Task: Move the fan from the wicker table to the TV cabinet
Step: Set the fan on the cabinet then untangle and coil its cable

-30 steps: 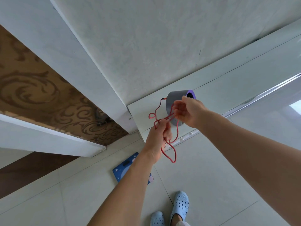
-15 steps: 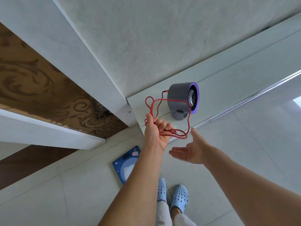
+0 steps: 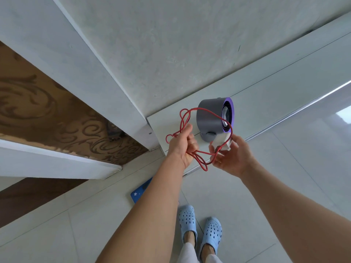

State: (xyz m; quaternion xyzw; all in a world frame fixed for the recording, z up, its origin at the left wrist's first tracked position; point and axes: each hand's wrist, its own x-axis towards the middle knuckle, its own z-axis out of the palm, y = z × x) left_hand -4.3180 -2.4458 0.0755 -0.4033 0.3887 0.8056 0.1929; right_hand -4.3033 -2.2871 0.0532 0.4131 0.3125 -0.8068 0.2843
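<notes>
Head view. The grey fan (image 3: 209,115), purple-rimmed, stood on the white TV cabinet (image 3: 275,95) near its front edge, just beyond the fingertips of both hands. The left hand (image 3: 181,144) curled its fingers around loops of the red cord (image 3: 199,160); the right hand (image 3: 230,158) pinched the white plug (image 3: 221,142) and cord. Bare cabinet top extended rightward. No writing was legible. A blue mat (image 3: 140,190) lay largely hidden behind the left forearm.
</notes>
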